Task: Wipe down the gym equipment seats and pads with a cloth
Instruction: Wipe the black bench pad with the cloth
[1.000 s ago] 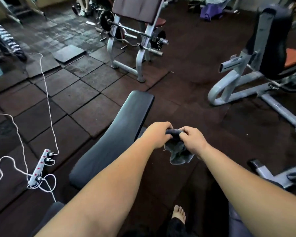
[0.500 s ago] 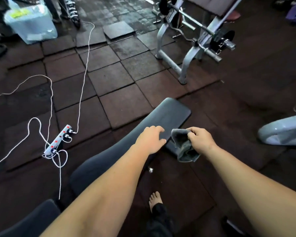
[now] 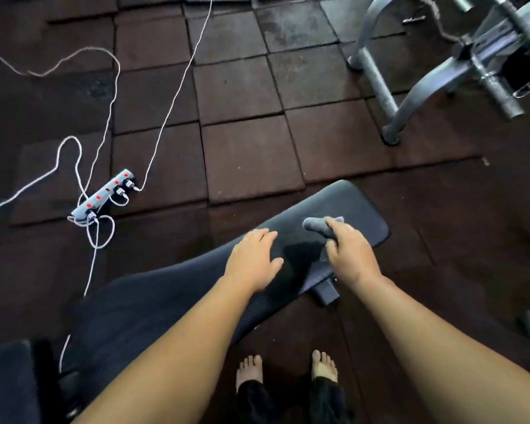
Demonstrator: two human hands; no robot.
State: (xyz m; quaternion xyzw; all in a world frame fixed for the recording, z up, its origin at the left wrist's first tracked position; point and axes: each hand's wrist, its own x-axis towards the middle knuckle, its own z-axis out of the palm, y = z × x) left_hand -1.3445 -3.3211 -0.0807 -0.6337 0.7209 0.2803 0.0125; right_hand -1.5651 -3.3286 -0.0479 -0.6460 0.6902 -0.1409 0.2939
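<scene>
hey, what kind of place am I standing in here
Most likely a gym. A long black padded bench lies under the hands, a grey steel equipment frame stands at upper right, and the floor is dark rubber tiles.

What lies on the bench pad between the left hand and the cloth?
Nothing: in the head view only bare bench pad lies between the left hand and the cloth.

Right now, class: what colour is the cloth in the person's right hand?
Grey. The cloth, bunched in the right hand, shows best in the head view.
</scene>
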